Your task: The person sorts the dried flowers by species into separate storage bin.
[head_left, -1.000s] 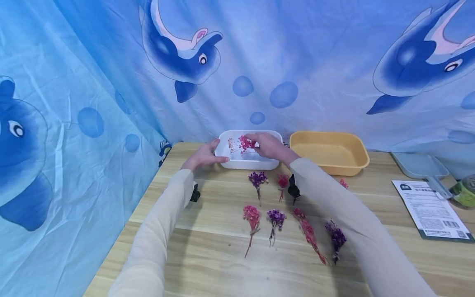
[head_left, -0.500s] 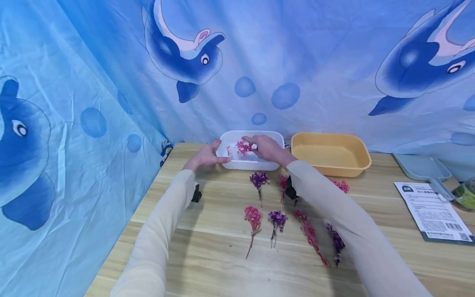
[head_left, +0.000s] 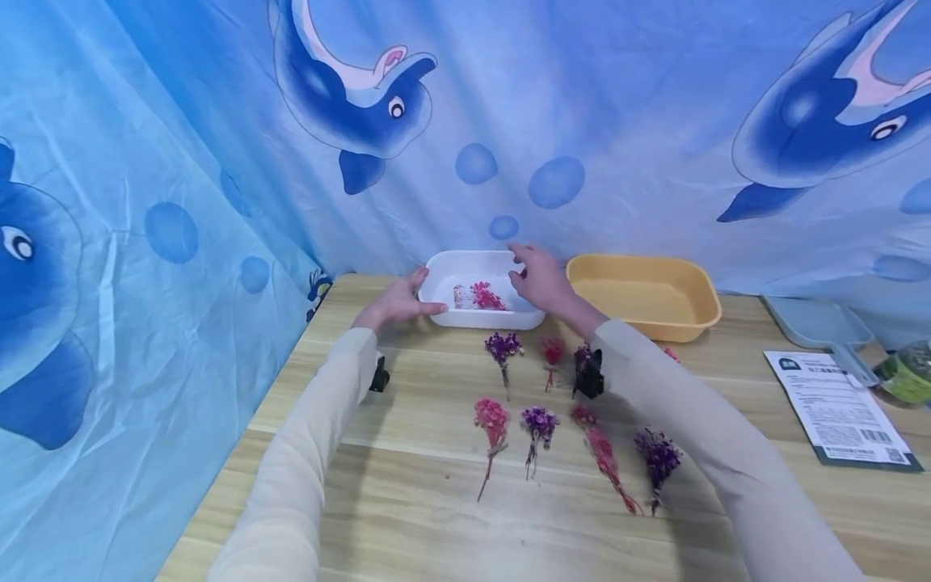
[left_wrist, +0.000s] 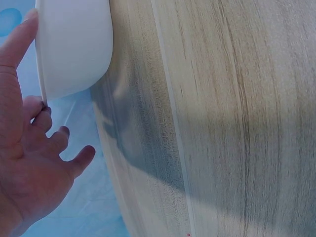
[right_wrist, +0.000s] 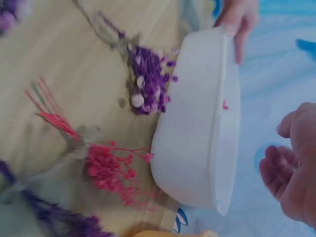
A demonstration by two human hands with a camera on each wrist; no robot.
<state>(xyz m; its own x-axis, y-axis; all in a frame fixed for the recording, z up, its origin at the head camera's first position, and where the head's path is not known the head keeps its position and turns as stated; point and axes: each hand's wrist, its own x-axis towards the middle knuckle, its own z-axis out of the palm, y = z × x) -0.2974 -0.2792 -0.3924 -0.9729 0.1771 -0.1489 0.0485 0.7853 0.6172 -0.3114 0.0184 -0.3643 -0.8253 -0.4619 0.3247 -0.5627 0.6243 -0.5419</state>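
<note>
At the far edge of the table stands a white basin point(head_left: 483, 319). My left hand point(head_left: 396, 304) holds it by its left end, thumb over the near rim; in the left wrist view the other fingers of this hand point(left_wrist: 39, 163) fan out below the corner. Inside the basin lie a bright pink dried-flower bunch point(head_left: 486, 297) and a paler sprig point(head_left: 459, 297). My right hand point(head_left: 544, 281) hovers over the basin's right end with nothing in it. In the right wrist view its fingers point(right_wrist: 278, 170) are loosely bent, apart from the rim.
A yellow basin point(head_left: 676, 330) stands right of the white one. Several small dried bunches, including a purple one point(head_left: 540, 422) and a pink one point(head_left: 491, 419), lie in front. Farther right are a grey-blue dustpan point(head_left: 818, 323), a printed packet point(head_left: 836, 408) and a jar point(head_left: 907, 373).
My right hand has let go of the pink flower bunch, which now lies in the white basin, and has lifted up and to the right. My left hand keeps its place.
</note>
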